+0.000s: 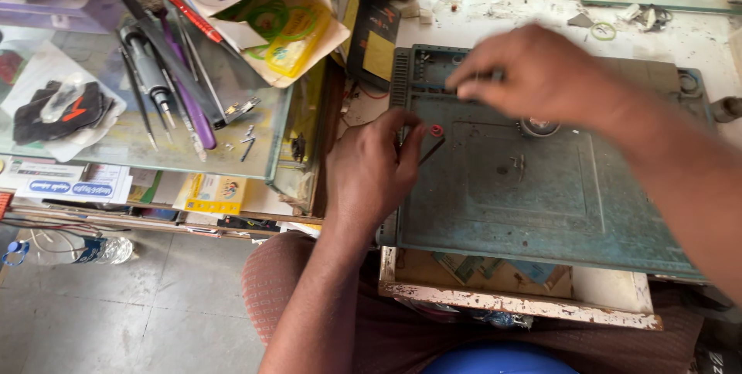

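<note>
A worn blue-green work mat [525,204] lies on the white bench in front of me. My left hand [371,173] rests on the mat's left edge, fingers curled around a thin dark tool with a small red cap [436,131] at its tip. My right hand [533,73] is blurred above the mat's upper part, fingers pinched near a small dark object I cannot make out. A small round metal part [539,125] sits on the mat just under my right hand, with tiny screws [516,164] nearby.
A glass counter [193,158] at left holds screwdrivers [158,84], tweezers, a purple tool, a brown envelope [294,34] and a black cloth. An open drawer [518,297] sits under the mat. A plastic bottle [108,250] lies on the floor.
</note>
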Demonstrator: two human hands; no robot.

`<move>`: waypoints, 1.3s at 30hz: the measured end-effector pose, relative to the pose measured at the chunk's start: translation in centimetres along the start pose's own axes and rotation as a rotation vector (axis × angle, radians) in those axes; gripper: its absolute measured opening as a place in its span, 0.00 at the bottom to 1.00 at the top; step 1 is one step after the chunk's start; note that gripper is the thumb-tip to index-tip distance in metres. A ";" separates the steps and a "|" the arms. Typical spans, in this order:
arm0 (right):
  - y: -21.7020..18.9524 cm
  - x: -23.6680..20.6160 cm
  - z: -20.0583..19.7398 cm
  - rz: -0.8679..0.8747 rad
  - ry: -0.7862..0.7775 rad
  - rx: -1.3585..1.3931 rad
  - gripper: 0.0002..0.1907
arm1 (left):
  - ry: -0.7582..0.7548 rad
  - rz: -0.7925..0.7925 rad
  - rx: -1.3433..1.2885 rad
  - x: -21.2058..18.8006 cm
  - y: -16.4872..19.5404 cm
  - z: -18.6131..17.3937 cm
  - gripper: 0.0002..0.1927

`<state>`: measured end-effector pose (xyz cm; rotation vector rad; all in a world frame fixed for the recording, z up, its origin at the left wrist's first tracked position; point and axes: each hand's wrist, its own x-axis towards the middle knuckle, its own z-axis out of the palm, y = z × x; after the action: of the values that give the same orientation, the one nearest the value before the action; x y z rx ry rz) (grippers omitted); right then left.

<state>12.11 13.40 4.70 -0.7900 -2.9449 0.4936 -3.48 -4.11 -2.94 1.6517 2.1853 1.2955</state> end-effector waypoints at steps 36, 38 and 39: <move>5.4 -2.7 3.0 0.270 -0.033 0.101 0.37 | -0.361 0.217 0.157 -1.9 0.6 2.7 0.06; 4.2 -0.3 4.1 0.089 0.048 0.170 0.35 | -0.420 0.253 0.157 -2.0 0.9 2.9 0.07; 3.6 0.7 4.8 -0.018 0.088 0.146 0.34 | -0.433 0.270 0.132 -2.1 1.1 3.0 0.07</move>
<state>12.58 15.33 -1.04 -0.7474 -2.7954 0.6470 -0.19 -4.17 -4.85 2.0994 1.8704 0.7513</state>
